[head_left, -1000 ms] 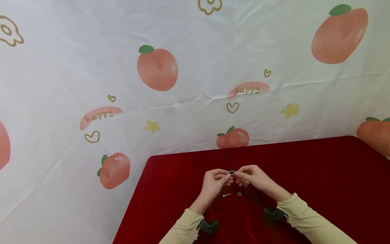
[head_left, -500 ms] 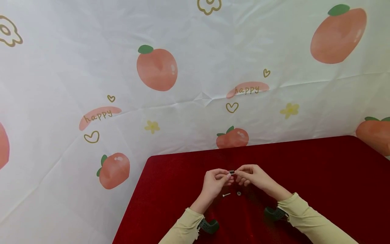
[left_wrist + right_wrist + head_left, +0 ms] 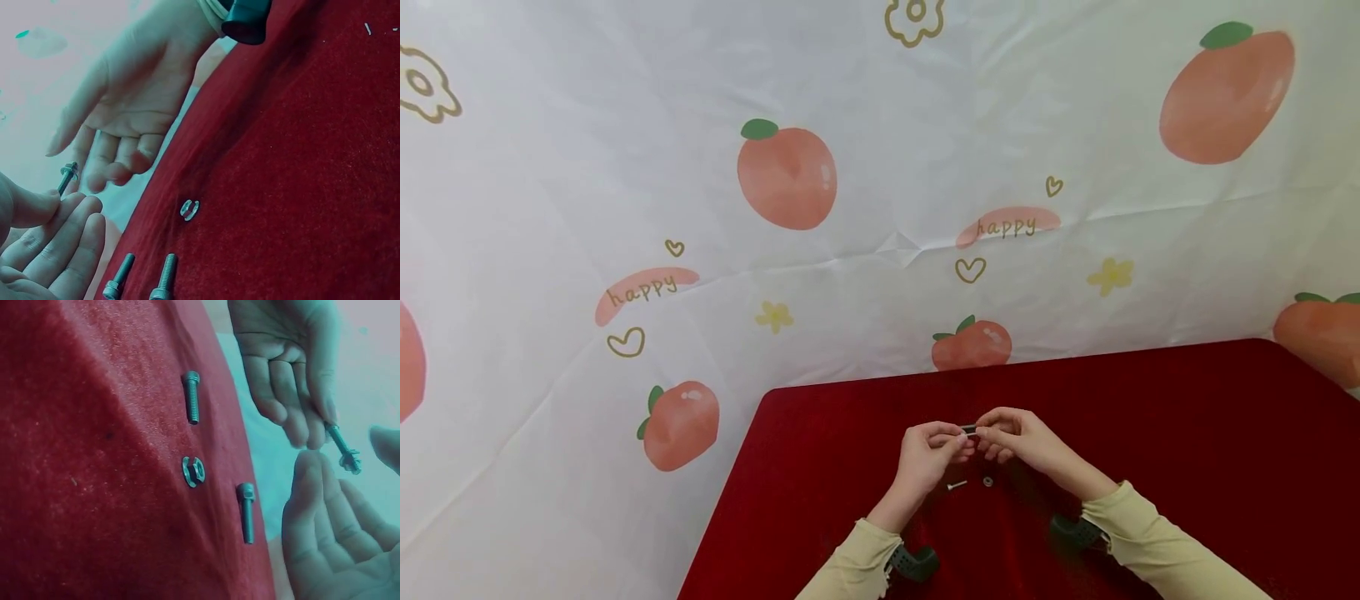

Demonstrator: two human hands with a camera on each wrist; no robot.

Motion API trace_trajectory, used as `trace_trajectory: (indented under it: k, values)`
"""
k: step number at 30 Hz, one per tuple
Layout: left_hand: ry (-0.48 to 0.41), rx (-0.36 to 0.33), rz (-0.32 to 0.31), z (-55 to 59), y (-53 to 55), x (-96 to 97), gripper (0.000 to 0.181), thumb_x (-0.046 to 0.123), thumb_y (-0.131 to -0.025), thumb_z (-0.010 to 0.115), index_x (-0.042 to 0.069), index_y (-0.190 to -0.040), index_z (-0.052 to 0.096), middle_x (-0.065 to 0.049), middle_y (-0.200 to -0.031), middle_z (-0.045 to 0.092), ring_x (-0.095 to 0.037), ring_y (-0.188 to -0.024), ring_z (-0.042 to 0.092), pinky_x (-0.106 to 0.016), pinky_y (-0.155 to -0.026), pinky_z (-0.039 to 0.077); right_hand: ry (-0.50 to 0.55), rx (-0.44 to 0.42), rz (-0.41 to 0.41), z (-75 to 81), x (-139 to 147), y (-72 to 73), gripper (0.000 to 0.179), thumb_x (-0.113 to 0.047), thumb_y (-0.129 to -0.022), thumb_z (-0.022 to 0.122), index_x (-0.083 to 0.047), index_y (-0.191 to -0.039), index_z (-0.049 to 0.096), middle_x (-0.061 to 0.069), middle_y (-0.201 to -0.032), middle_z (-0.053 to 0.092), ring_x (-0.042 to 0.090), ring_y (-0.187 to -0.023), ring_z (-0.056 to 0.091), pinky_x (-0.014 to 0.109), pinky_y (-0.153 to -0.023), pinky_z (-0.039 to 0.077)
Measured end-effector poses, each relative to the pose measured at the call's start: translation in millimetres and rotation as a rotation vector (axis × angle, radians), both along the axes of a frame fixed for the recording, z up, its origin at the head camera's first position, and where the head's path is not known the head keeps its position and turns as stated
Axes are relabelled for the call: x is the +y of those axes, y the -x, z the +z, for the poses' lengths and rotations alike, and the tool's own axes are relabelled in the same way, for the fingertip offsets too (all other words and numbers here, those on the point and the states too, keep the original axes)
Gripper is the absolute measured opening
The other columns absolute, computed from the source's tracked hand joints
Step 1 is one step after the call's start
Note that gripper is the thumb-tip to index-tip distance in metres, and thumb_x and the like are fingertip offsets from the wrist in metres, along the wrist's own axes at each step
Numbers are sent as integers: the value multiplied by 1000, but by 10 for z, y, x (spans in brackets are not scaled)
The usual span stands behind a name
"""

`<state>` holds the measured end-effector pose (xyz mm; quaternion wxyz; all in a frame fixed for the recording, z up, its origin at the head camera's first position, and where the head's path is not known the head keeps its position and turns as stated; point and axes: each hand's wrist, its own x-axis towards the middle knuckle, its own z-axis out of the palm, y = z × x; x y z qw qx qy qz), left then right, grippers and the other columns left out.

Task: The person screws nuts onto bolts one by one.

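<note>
My left hand (image 3: 925,454) pinches a small metal bolt (image 3: 65,180) between thumb and fingertips. A nut (image 3: 350,461) sits on the bolt's far end, pointing toward my right hand (image 3: 1018,433). In the right wrist view, the right thumb (image 3: 384,447) and fingertips stand apart on either side of that nut. On the red cloth below lie a loose nut with a washer (image 3: 189,210) and two more bolts, one nearer (image 3: 957,485) and one behind the hands (image 3: 968,427).
The red cloth-covered table (image 3: 1150,433) ends at a white printed backdrop (image 3: 865,167). Dark green wrist devices (image 3: 916,563) hang below both sleeves. Two small pale scraps (image 3: 367,29) lie on the cloth in the left wrist view.
The right thumb and index finger have spread apart at the bolt's end. The left hand keeps its pinch. The head view has tilted up slightly.
</note>
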<state>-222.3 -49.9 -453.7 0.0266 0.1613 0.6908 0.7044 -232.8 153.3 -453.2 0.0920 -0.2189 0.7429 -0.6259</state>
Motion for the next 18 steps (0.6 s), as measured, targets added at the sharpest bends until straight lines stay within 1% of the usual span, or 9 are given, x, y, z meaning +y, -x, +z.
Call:
trace_trajectory:
  k: [3, 5, 8, 10, 12, 14, 16, 18]
  values:
    - [-8, -5, -3, -17, -7, -2, 14, -5, -89, 63, -15, -99, 64, -27, -88, 68, -40, -82, 68, -40, -71, 59, 35, 37, 34, -12, -8, -9, 35, -13, -94, 63, 11, -117, 53, 20, -96, 67, 29, -81, 67, 37, -69, 59]
    - [-15, -5, -7, -14, -9, 0, 14, -6, -89, 62, -17, -99, 63, -29, -88, 68, -43, -82, 67, -42, -71, 59, 27, 64, 48, -23, -14, -4, 30, -10, -93, 64, 9, -114, 56, 20, -95, 67, 29, -81, 66, 39, -69, 59]
    - [-20, -3, -13, 18, -24, 2, 14, -9, -89, 61, -19, -98, 63, -31, -87, 67, -47, -83, 65, -46, -72, 59, -33, 75, 26, -33, -22, 5, 23, -16, -95, 63, 4, -104, 65, 15, -88, 69, 28, -75, 67, 40, -64, 59]
    - [-25, -3, -18, 71, -55, 1, 13, -10, -89, 61, -20, -97, 62, -32, -87, 66, -49, -84, 64, -48, -73, 58, -74, 70, 3, -34, -26, 12, 26, -22, -96, 61, 2, -100, 68, 12, -83, 69, 26, -71, 66, 38, -60, 58]
    - [-28, -5, -14, 136, -99, -4, 13, -11, -89, 61, -21, -98, 61, -33, -88, 66, -49, -85, 64, -48, -73, 58, -87, 57, -20, -28, -27, 16, 29, -25, -96, 60, 2, -100, 67, 11, -83, 69, 25, -70, 66, 37, -59, 58]
    - [-38, 4, -11, 174, -131, -8, 14, -11, -88, 61, -22, -98, 60, -33, -87, 66, -49, -84, 64, -47, -73, 58, -74, 52, -29, -21, -23, 22, 29, -24, -95, 62, 3, -105, 65, 11, -86, 69, 26, -72, 65, 35, -60, 58]
    - [-45, 7, -10, 192, -149, -12, 15, -11, -88, 61, -22, -99, 59, -33, -87, 66, -48, -83, 65, -47, -73, 58, -50, 51, -26, -15, -16, 27, 28, -20, -93, 65, 4, -109, 62, 13, -89, 68, 27, -74, 65, 36, -63, 58]
    - [-47, 11, -8, 196, -151, -12, 15, -11, -88, 61, -22, -98, 59, -32, -87, 66, -48, -82, 65, -47, -73, 58, -44, 54, -20, -9, -11, 28, 27, -17, -92, 67, 4, -108, 62, 14, -90, 68, 29, -75, 65, 36, -64, 58]
